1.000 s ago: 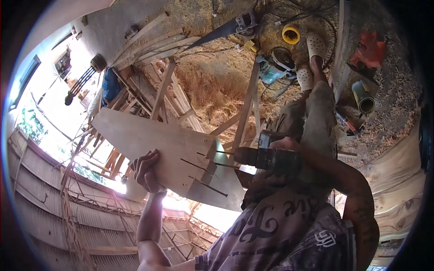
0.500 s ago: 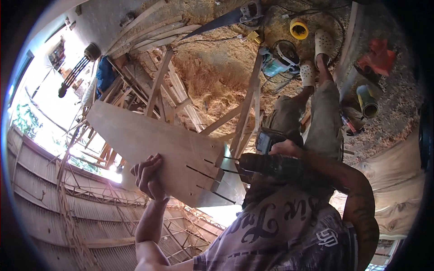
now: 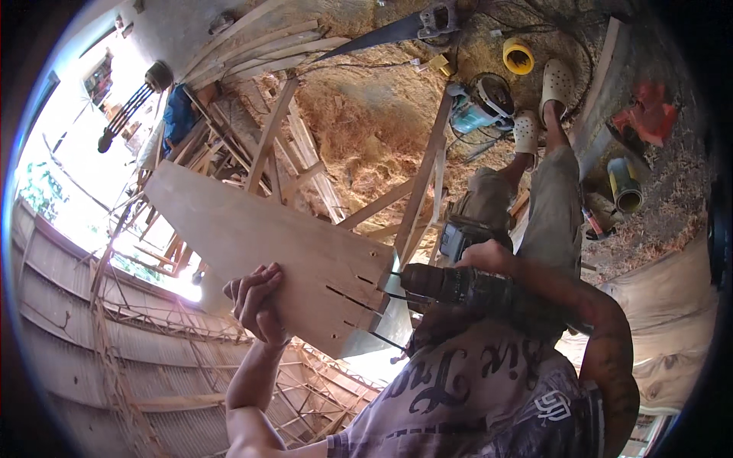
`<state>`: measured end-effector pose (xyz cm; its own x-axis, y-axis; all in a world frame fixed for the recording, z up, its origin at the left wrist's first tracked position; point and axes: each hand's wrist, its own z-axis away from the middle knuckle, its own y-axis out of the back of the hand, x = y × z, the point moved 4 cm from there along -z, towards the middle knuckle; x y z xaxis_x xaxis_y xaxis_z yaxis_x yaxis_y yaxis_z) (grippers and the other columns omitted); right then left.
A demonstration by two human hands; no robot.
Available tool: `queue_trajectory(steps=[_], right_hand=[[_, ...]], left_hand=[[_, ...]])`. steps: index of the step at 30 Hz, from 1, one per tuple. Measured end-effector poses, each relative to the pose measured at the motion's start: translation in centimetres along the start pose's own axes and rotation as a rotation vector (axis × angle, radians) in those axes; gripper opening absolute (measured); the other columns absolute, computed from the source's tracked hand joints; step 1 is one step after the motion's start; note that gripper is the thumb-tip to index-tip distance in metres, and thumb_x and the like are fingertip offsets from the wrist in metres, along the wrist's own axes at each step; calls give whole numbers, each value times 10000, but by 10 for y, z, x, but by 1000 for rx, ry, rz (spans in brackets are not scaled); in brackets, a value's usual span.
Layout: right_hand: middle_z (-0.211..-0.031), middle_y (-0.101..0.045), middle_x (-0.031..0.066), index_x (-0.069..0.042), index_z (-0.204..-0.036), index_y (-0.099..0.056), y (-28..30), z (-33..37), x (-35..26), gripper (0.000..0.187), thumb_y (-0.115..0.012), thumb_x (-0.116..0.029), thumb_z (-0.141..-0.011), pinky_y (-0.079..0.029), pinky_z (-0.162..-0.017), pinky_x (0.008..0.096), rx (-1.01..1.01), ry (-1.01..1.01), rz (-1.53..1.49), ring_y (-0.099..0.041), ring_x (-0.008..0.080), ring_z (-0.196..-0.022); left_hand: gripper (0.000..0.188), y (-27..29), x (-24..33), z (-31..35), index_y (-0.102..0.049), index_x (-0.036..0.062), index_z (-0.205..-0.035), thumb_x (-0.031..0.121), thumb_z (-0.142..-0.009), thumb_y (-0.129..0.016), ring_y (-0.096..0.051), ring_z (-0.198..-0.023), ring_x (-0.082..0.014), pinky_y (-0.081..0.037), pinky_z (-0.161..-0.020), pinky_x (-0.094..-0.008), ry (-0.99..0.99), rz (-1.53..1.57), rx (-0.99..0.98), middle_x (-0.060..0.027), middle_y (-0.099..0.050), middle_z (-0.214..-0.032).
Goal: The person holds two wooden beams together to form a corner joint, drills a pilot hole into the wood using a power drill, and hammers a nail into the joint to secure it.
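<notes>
A pale, tapering wooden board [image 3: 252, 221] slants across the middle. My left hand [image 3: 258, 301] grips its lower edge, fingers curled over the face. My right hand [image 3: 489, 257] is closed round the handle of a dark cordless drill [image 3: 466, 286], whose battery [image 3: 456, 240] sticks out beside it. The drill's chuck is close to the board's right end, and only a short piece of bit shows between them. Below the bit, thin dark rods [image 3: 385, 338] stick out of that end. Dark narrow lines and small round holes mark the board's face there.
Wooden trestle legs [image 3: 424, 179] stand behind the board over sawdust. A handsaw [image 3: 382, 37], a teal power tool [image 3: 477, 111], a yellow ring-shaped object [image 3: 518, 57], a tin [image 3: 624, 185] and a red cloth-like piece [image 3: 649, 114] lie on the floor. Wood strips [image 3: 259, 53] lie at the far left.
The drill's chuck has come nearer the board's end, and less of the bit shows. My left hand keeps its grip on the board.
</notes>
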<state>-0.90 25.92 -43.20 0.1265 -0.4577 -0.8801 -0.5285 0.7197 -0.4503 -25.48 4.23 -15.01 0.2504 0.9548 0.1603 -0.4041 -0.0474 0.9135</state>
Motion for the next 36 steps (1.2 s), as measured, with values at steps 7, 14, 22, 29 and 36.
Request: queue_trajectory(steps=[7,14,22,29,36], right_hand=[[-962,-655,105,-44,-1162,-643,6,-14,-13,336,-630,-132,-838,-558,-752,364,28,3,-108,-691,284,-871],[-904,-653,80,-30,-1124,-671,20,-27,-26,319,-648,-65,-808,-543,-699,360,23,12,-64,-682,251,-827],[-858,-626,85,-33,-1108,-652,36,-41,-31,317,-664,-124,-805,-520,-662,383,31,63,53,-664,275,-788],[-942,-651,147,-8,-1088,-613,31,-39,-41,371,-709,-229,-805,-527,-752,401,-9,-53,-191,-682,334,-856],[-1000,-689,116,-6,-1133,-626,17,37,11,366,-700,-240,-861,-552,-782,358,150,-212,-337,-699,258,-887]], left_hand=[[512,1,0,7,-752,-2,-893,355,-905,-385,-664,-912,-254,-394,-923,-380,-2,35,7,-121,-764,-983],[506,1,-12,16,-748,-6,-887,352,-900,-391,-660,-916,-252,-406,-915,-378,-3,29,21,-128,-762,-977],[509,-1,2,6,-744,-7,-881,358,-906,-390,-660,-883,-261,-421,-890,-379,-66,60,69,-139,-760,-947],[325,2,25,-4,-703,0,-819,285,-837,-548,-677,-784,-254,-451,-793,-379,-319,-118,147,-140,-754,-883],[366,-11,3,1,-684,-11,-771,306,-847,-518,-685,-724,-260,-455,-735,-377,-440,-69,268,-156,-740,-838]])
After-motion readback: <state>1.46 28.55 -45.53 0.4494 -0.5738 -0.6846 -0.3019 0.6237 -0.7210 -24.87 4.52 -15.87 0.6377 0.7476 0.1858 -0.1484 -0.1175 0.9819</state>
